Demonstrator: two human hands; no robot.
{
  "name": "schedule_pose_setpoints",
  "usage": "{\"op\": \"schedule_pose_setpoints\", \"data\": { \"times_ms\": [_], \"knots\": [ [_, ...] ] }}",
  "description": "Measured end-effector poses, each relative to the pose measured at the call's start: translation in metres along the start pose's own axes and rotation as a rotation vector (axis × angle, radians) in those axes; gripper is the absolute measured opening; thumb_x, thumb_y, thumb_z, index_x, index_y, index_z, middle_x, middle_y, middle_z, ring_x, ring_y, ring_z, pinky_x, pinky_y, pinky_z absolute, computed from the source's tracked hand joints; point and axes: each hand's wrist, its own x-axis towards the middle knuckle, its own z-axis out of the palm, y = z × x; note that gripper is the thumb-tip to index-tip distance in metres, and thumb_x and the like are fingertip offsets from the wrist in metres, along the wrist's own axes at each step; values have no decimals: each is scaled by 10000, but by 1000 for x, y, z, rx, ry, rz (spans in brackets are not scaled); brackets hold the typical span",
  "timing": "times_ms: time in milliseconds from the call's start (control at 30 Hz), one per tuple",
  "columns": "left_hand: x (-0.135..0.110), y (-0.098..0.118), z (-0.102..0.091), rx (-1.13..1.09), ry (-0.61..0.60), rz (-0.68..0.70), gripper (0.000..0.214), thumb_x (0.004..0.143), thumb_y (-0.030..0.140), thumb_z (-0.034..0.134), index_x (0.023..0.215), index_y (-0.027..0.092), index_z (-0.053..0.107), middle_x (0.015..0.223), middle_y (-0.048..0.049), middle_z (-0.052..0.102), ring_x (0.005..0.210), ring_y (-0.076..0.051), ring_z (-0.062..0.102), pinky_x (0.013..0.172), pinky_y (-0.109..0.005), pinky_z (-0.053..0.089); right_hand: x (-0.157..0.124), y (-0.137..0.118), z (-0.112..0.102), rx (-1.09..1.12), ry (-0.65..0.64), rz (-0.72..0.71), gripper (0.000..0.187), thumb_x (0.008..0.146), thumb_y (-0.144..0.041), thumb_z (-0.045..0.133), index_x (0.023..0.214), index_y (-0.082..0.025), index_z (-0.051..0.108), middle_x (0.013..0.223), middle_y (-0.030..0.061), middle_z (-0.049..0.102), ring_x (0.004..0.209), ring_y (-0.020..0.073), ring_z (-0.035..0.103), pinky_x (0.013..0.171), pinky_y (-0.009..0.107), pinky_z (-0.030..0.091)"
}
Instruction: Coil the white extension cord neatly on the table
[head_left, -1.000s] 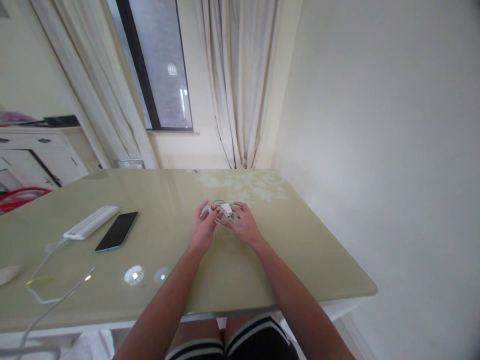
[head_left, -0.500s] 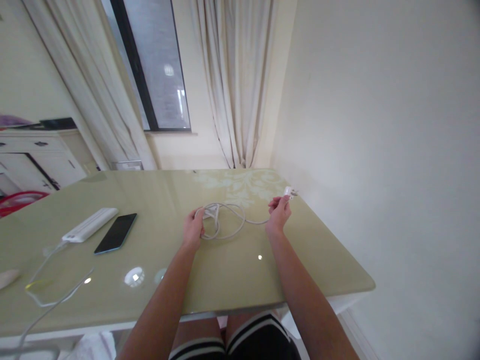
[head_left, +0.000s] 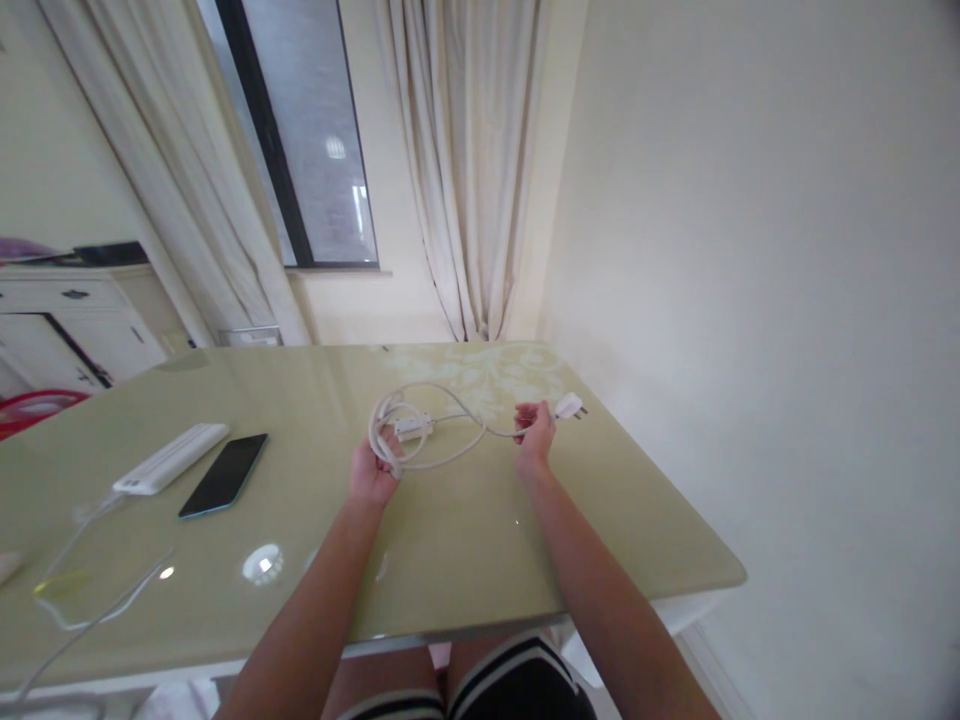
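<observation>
A white power cord (head_left: 448,463) hangs in loose loops between my two hands above the table. My left hand (head_left: 375,470) is closed around the left side of the loops, palm turned up. Inside the loops, just right of those fingers, is a small white block (head_left: 413,427) on the cord. My right hand (head_left: 535,434) grips the cord close to its end. Beyond its fingers the white plug (head_left: 570,406) points to the right, its prongs showing.
The glossy green table (head_left: 465,560) lies under both hands. At left are a dark phone (head_left: 224,475) and a white power strip (head_left: 171,459) with its own cable (head_left: 97,620). A wall (head_left: 750,300) rises along the table's right side, and curtains (head_left: 465,180) hang behind.
The looped cord is turned and spread wider in my left hand, now palm up. My right hand has shifted left along the cord, with the plug now sticking out beyond it.
</observation>
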Motion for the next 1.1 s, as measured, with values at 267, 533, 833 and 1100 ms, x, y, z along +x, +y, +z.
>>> {"op": "schedule_pose_setpoints", "data": {
  "times_ms": [267,533,833,1100],
  "knots": [
    [-4,2,-9,-194,-256,-21,232,1064,113,413,859,181,498,560,89,347,364,-32,296,327,-127,173,-25,21,11,409,-202,575,392,1068,-337,363,862,-165,649,750,78,730,685,131,721,668,225,639],
    [-5,-11,-5,-169,-245,-136,324,1093,159,363,781,191,443,550,83,347,350,-35,299,308,-122,178,-34,24,13,573,-469,936,249,1072,-278,455,1033,-121,644,757,78,764,636,124,747,547,159,618],
    [-3,-15,-9,-156,-278,-68,318,1113,206,346,859,177,537,533,85,339,346,-47,258,309,-141,169,-62,24,16,435,-824,1049,437,1117,-429,356,1252,-116,629,695,31,733,454,63,620,430,82,484],
    [-5,-14,-3,160,-130,82,119,1011,285,608,1034,174,644,516,111,371,333,-51,298,312,-171,209,-81,20,22,-310,-1102,799,276,1001,-384,595,970,-145,729,565,26,685,413,104,595,352,132,381]
  ]
}}
